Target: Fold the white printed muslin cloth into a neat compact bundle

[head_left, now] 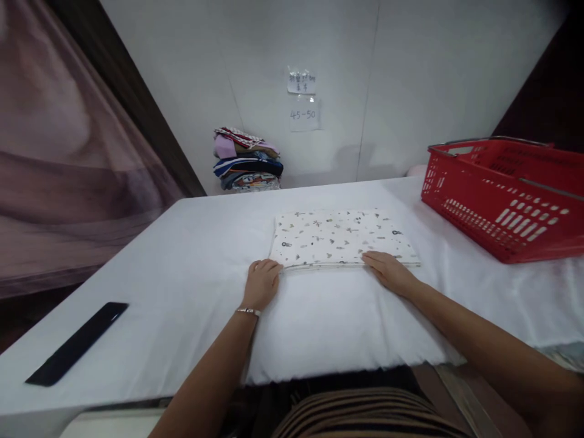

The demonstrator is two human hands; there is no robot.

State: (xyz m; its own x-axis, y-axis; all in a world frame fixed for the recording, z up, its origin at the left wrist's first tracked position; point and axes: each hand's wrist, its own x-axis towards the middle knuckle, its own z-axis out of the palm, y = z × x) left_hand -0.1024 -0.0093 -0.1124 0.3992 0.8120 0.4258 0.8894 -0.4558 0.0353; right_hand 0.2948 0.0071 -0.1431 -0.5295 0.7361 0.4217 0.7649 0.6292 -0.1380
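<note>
Even, soft overhead light; white table cover (pixel 182 255) is rendered bright without glare. Faint shadows are cast under the red basket (pixel 502 201). Corners are darkened and edges bent by wide-angle distortion. Left curtain (pixel 59 152) is blurred.

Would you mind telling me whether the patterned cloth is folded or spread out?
Folded: the patterned cloth forms a neat rectangle with stacked layers along its near edge.

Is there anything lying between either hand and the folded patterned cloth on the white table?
Nothing visible. The left hand rests at the near left corner of the folded patterned cloth, and the right hand lies on its near edge, both already touching it. The red basket and black strip sit well off to the sides.
</note>
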